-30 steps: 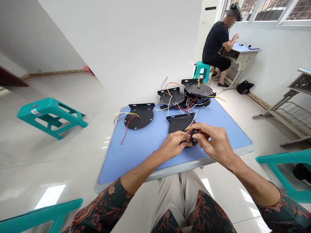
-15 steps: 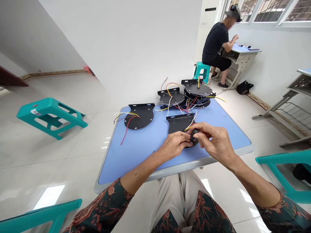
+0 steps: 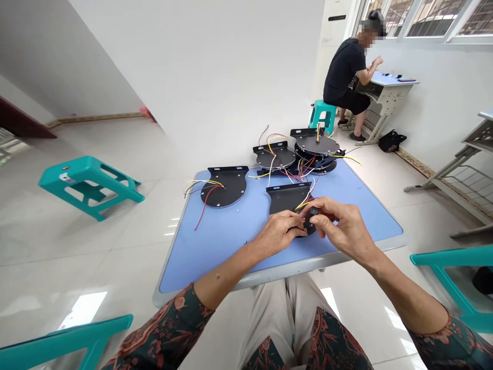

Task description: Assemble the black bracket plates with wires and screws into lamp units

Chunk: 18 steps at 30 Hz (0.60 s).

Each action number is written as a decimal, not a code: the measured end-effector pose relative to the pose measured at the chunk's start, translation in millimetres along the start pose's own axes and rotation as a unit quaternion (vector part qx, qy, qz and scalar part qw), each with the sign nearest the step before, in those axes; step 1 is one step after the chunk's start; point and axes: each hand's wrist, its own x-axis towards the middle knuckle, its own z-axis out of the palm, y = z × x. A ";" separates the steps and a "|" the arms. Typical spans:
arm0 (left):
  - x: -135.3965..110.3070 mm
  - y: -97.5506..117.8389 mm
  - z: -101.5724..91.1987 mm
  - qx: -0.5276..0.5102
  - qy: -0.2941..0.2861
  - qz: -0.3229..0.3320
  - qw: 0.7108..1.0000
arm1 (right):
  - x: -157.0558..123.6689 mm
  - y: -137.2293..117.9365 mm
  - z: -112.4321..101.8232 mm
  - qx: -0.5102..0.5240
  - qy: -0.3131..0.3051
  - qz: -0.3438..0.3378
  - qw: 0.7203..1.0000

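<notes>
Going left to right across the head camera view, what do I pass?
Teal stool, black metal plate with wires, left hand, right hand, black bag, metal desk

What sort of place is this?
Probably an assembly workroom: black metal plates trailing coloured wires lie on a blue-topped table, and a person in black works at a similar desk by the windows.

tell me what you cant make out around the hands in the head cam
In the head view:
The black part between the left hand and right hand: mostly hidden by fingers.
Lower end of the black bracket plate: hidden by both hands.
Plates beneath the top plate: largely hidden by it.
</notes>
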 end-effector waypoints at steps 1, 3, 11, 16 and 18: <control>0.0 0.3 0.1 0.001 0.000 -0.002 1.000 | -1.1 0.5 2.0 -0.021 0.020 -0.006 1.000; -0.1 0.6 0.5 0.005 -0.004 -0.005 1.000 | -3.9 1.5 6.9 -0.058 0.053 -0.012 0.997; 0.4 -0.2 3.0 0.025 -0.016 -0.005 1.000 | -6.0 -0.6 10.5 -0.035 0.072 0.010 0.997; 0.8 1.1 2.1 0.022 -0.023 -0.003 0.999 | -1.6 -5.4 -1.0 0.017 -0.025 0.025 0.999; 0.6 1.1 2.6 0.016 -0.020 -0.005 1.000 | -2.8 -5.3 -0.2 -0.031 0.001 0.003 1.000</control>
